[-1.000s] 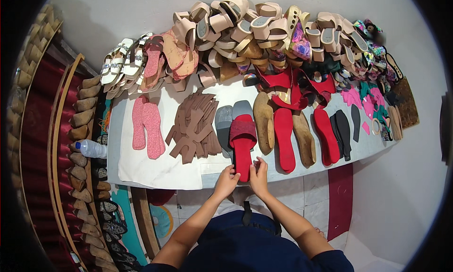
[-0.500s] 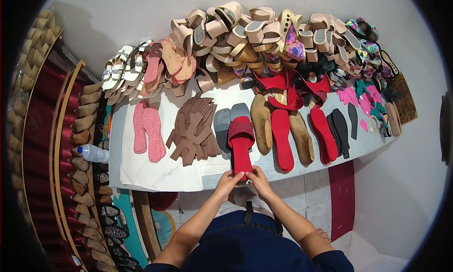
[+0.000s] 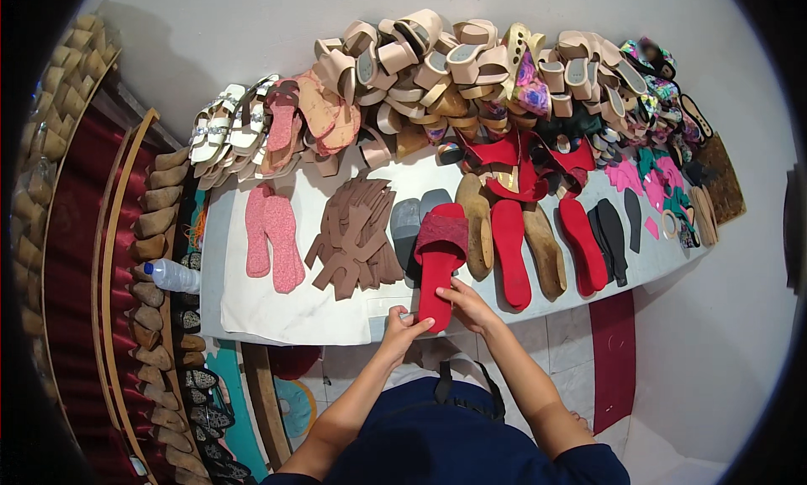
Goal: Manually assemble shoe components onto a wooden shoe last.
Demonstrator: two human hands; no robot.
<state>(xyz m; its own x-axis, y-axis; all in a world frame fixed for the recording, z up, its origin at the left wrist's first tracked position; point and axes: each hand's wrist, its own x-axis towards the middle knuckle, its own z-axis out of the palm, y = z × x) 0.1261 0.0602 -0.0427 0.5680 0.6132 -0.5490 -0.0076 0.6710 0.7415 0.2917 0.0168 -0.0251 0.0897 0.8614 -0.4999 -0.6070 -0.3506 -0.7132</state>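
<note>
A red slide sandal point(image 3: 435, 276) with a darker red textured strap is held over the table's front edge, its toe pointing away from me. My left hand point(image 3: 403, 332) pinches the heel end from the left. On the other side, my right hand point(image 3: 467, 305) grips the sole's right edge farther up. Behind the sandal lie grey soles point(image 3: 406, 220), partly covered by it. Just to the right rest a wooden shoe last point(image 3: 479, 248), a red insole point(image 3: 509, 262) and a second wooden last point(image 3: 548, 262).
Brown strap pieces point(image 3: 355, 233) and pink insoles point(image 3: 286, 241) lie on the left. Another red insole point(image 3: 582, 250) and black soles point(image 3: 609, 237) are on the right. Finished beige sandals point(image 3: 466, 60) are heaped along the wall. A water bottle point(image 3: 175, 276) and racks of wooden lasts point(image 3: 151, 224) stand left.
The sandal has tilted slightly, with its heel nearer me. My right hand has shifted up along the sole's right edge, while my left hand stays at the heel. The whole view has shifted slightly.
</note>
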